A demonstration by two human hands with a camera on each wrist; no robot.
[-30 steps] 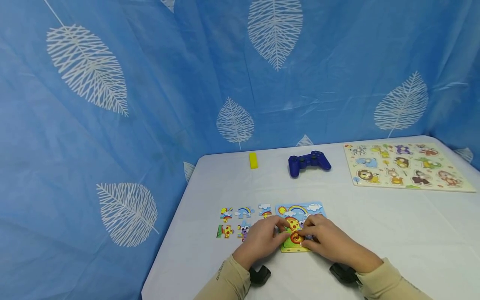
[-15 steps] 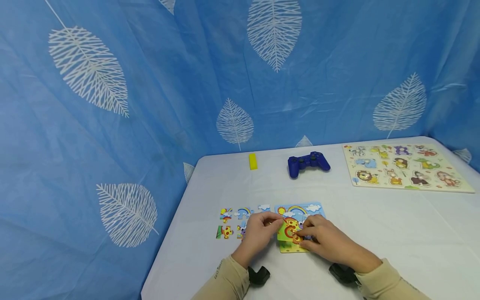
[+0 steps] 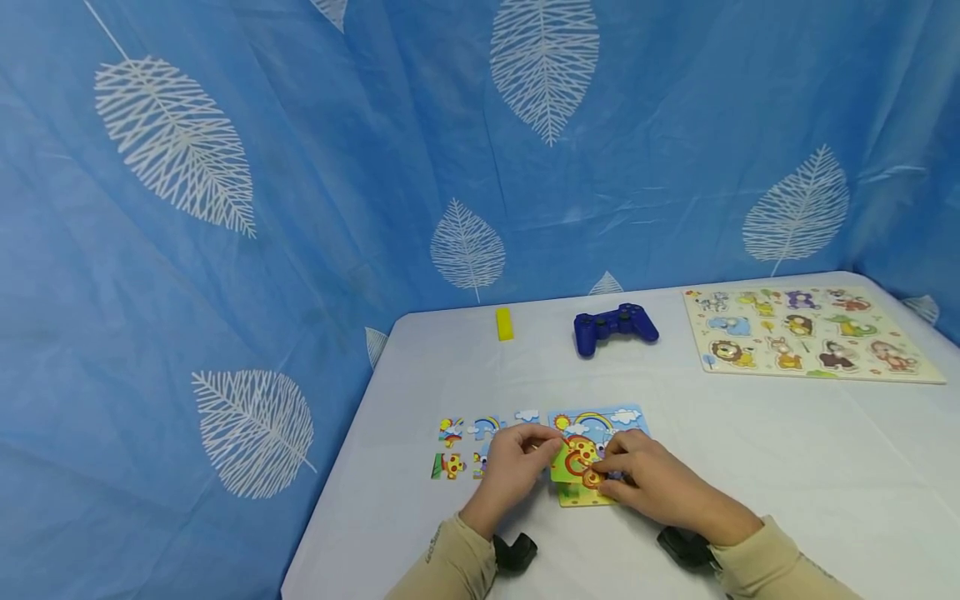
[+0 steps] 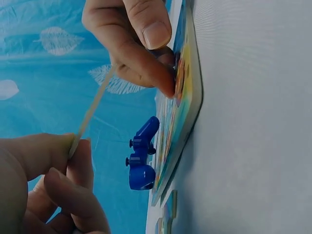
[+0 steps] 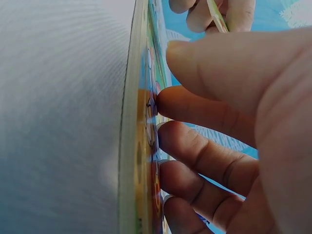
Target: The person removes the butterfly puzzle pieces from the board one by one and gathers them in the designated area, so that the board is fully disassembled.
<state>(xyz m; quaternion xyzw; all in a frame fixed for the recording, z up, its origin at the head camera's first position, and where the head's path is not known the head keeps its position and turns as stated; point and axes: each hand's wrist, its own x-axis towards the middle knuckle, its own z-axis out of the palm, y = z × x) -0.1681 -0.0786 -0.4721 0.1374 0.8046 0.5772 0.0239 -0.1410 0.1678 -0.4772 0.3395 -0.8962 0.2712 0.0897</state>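
My left hand [image 3: 512, 468] pinches a green jigsaw piece [image 3: 564, 471] with a red swirl between thumb and finger. The piece is tilted up over the lower left of a puzzle board [image 3: 628, 415], with bare board showing under it. In the left wrist view the piece [image 4: 92, 109] is a thin slanted edge, its far end overlapping the right hand [image 4: 131, 44]. My right hand [image 3: 651, 471] has its fingertips [image 5: 170, 134] on the pictured face of the board, thumb apart from it. The right hand covers the board's right part.
Several loose jigsaw pieces [image 3: 450, 465] lie left of the board, some hidden behind the left hand. Farther back are a yellow block [image 3: 505, 323] and a blue game controller [image 3: 615, 327]. An animal peg puzzle [image 3: 813, 333] lies back right. A blue curtain [image 3: 375, 167] closes off the back.
The left hand has lifted the green piece out of the board's lower left and tilted it up, moving slightly left. The right hand stays on the board.
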